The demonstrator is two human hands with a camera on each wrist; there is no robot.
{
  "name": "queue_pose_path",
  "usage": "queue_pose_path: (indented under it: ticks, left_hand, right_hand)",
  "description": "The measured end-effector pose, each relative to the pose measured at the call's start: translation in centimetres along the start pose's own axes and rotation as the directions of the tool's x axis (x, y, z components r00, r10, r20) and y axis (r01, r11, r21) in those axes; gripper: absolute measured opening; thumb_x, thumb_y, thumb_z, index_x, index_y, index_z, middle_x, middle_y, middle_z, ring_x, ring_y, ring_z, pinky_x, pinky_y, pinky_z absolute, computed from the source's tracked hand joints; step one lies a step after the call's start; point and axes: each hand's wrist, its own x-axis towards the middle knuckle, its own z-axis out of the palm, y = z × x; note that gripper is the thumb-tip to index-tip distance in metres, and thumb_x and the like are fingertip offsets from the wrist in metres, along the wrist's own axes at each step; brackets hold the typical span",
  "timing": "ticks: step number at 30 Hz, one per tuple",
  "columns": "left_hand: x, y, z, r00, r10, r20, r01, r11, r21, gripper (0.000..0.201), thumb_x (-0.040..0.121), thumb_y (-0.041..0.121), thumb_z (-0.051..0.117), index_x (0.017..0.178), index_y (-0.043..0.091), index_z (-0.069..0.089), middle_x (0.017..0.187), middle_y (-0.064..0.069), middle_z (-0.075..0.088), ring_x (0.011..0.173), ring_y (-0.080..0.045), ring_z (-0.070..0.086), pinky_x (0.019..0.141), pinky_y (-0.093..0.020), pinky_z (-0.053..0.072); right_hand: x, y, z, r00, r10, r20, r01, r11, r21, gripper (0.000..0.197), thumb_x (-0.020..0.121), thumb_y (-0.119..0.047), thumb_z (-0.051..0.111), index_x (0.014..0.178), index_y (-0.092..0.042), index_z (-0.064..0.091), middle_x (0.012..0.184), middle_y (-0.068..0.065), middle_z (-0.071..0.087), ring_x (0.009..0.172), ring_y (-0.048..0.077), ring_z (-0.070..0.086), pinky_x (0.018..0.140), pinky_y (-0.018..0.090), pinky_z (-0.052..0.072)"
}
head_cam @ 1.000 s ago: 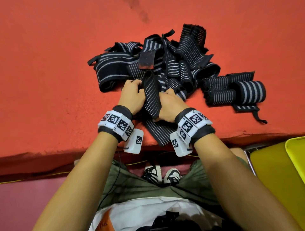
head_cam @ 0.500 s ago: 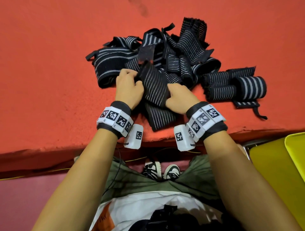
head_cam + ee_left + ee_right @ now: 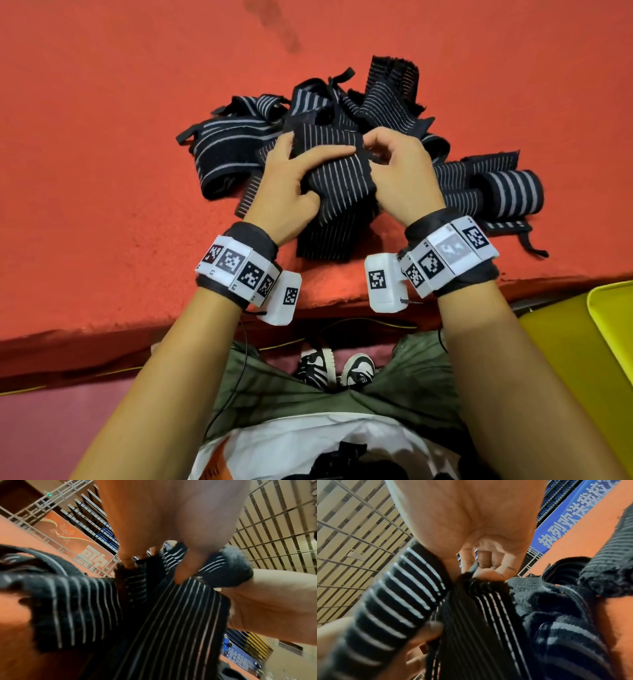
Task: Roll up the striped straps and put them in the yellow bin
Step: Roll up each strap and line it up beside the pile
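Note:
A black strap with thin white stripes [image 3: 337, 192] lies between my hands on the red surface, its free end [image 3: 325, 240] trailing toward me. My left hand [image 3: 294, 178] grips its left side, thumb laid across the top. My right hand [image 3: 394, 164] pinches the strap's far right edge with curled fingers. In the right wrist view the fingertips [image 3: 488, 573] nip the bunched strap end [image 3: 476, 586]. The left wrist view shows the strap [image 3: 171, 622] under my left thumb [image 3: 181, 577]. The yellow bin [image 3: 609, 322] sits at the lower right, beyond the surface edge.
A tangled pile of loose striped straps [image 3: 342, 106] lies just behind my hands. Two rolled straps [image 3: 507, 192] rest to the right of it. The red surface's front edge [image 3: 137, 325] runs below my wrists. My legs and shoes [image 3: 335, 370] are underneath.
Both hands moved up the strap, away from me, toward the pile. The right hand shifted from the strap's side to its far edge, and the strap now lies spread wider between the hands.

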Motion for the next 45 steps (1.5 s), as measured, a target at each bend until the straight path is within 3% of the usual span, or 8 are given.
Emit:
queue_pose_path:
  ticks: [6,12,21,25,29,34,37,45]
  left_hand:
    - [0.7,-0.4,0.0,0.986,-0.124,-0.112,0.124,0.992,-0.004,0.023,0.090,0.033,0.055,0.105,0.035,0.073,0.148,0.002,0.043,0.140,-0.020,0.036,0.120,-0.044,0.029]
    - [1.6,-1.8,-0.6,0.972,-0.146,-0.187,0.162,0.984,0.076,0.022,0.089,0.020,0.057,0.099,0.018,0.076,0.116,0.008,0.066,0.114,-0.017,0.059,0.103,-0.046,0.046]
    - [1.8,-0.5,-0.3,0.974,-0.209,-0.084,0.195,0.969,-0.149,0.049,0.089,-0.005,0.056,0.124,0.027,0.067,0.104,0.007,0.071,0.084,-0.011,0.071,0.064,-0.027,0.060]
    - [1.9,-0.2,0.2,0.958,-0.285,-0.011,0.277,0.940,-0.197,0.010,0.088,0.027,0.064,0.091,0.027,0.074,0.095,-0.003,0.072,0.094,-0.021,0.071,0.080,-0.050,0.062]
    - [1.9,-0.3,0.6,0.945,-0.324,-0.047,0.315,0.940,-0.132,0.047,0.090,0.061,0.056,0.089,0.017,0.072,0.092,-0.002,0.075,0.094,-0.021,0.070,0.092,-0.050,0.054]
    - [2.1,-0.8,0.0,0.955,-0.194,-0.226,0.176,0.980,-0.097,0.018,0.092,0.022,0.064,0.108,0.015,0.071,0.103,0.005,0.073,0.097,-0.012,0.069,0.086,-0.035,0.058]
    - [2.1,-0.9,-0.4,0.962,-0.174,-0.212,0.144,0.978,-0.153,0.038,0.081,-0.011,0.065,0.095,0.024,0.068,0.089,0.001,0.070,0.070,-0.011,0.066,0.051,-0.027,0.053]
    - [2.0,0.5,-0.7,0.974,-0.083,-0.213,0.034,0.974,-0.225,0.031,0.094,0.003,0.063,0.118,0.023,0.067,0.112,0.009,0.070,0.076,-0.007,0.069,0.049,-0.025,0.052]
  right_hand:
    - [-0.7,-0.4,-0.4,1.000,-0.011,0.029,0.010,1.000,0.007,0.014,0.083,-0.018,0.061,0.069,-0.018,0.062,0.073,-0.006,0.066,0.079,0.017,0.061,0.068,0.023,0.051]
    - [-0.8,-0.3,-0.9,0.999,-0.041,0.018,0.041,0.999,-0.006,0.023,0.090,-0.019,0.071,0.110,-0.025,0.079,0.102,-0.010,0.078,0.097,0.011,0.070,0.088,0.031,0.054]
    - [-0.4,-0.4,-1.6,0.991,-0.023,0.133,0.029,0.999,-0.042,0.021,0.077,-0.019,0.087,0.092,-0.021,0.073,0.079,-0.013,0.069,0.067,-0.004,0.057,0.065,0.011,0.044]
    - [-0.5,-0.1,-1.7,0.995,-0.041,0.094,0.049,0.995,-0.084,0.016,0.081,-0.024,0.083,0.087,-0.032,0.071,0.088,-0.011,0.073,0.086,0.003,0.063,0.072,0.001,0.038]
    - [-0.7,-0.1,-1.8,0.991,-0.078,0.109,0.079,0.997,-0.005,0.018,0.083,-0.022,0.082,0.087,-0.036,0.072,0.084,-0.019,0.071,0.086,0.001,0.065,0.082,0.012,0.045]
    - [-0.8,-0.3,-2.4,0.980,-0.111,0.165,0.090,0.987,0.131,0.024,0.088,-0.009,0.074,0.094,-0.032,0.075,0.093,-0.018,0.074,0.095,-0.004,0.068,0.090,0.017,0.049]
    - [-0.9,-0.7,-2.6,0.979,-0.122,0.165,0.089,0.977,0.192,0.020,0.091,-0.003,0.070,0.098,-0.021,0.074,0.094,-0.017,0.071,0.090,-0.009,0.064,0.085,0.010,0.046]
    - [-0.7,-0.8,-2.5,0.979,-0.175,0.102,0.157,0.974,0.163,0.014,0.096,-0.017,0.068,0.104,-0.017,0.079,0.103,-0.010,0.076,0.103,0.003,0.068,0.100,0.026,0.049]
